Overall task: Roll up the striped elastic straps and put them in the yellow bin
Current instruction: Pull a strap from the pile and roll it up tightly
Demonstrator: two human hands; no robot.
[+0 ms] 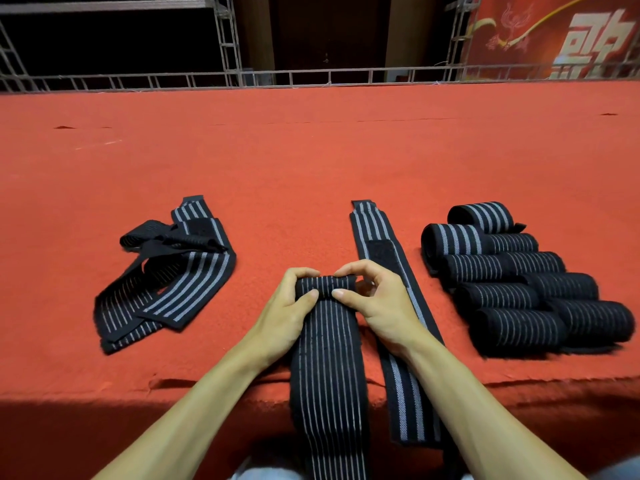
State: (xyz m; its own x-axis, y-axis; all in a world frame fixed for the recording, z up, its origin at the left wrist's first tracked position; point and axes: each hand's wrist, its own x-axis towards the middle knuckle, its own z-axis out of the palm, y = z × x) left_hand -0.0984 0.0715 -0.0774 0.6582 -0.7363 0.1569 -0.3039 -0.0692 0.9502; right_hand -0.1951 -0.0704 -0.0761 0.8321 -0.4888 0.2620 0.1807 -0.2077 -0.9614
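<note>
Both hands pinch the rolled end of a striped elastic strap [327, 358] — left hand [289, 311] on its left side, right hand [375, 299] on its right, thumbs on the near face; the unrolled length trails over the red carpet's [311, 150] edge; finished rolls [519, 271] lie right.

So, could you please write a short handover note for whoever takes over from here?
Hands: the left hand and right hand both pinch the started roll at the far end of the wide strap, whose tail hangs over the near edge of the red table.
Done: a stack of rolled straps lies on the right.
Left: finish this roll, then roll the narrow flat strap just right of it and the tangled loose straps on the left. After that, everything goes in the yellow bin, which is not in view.
</note>
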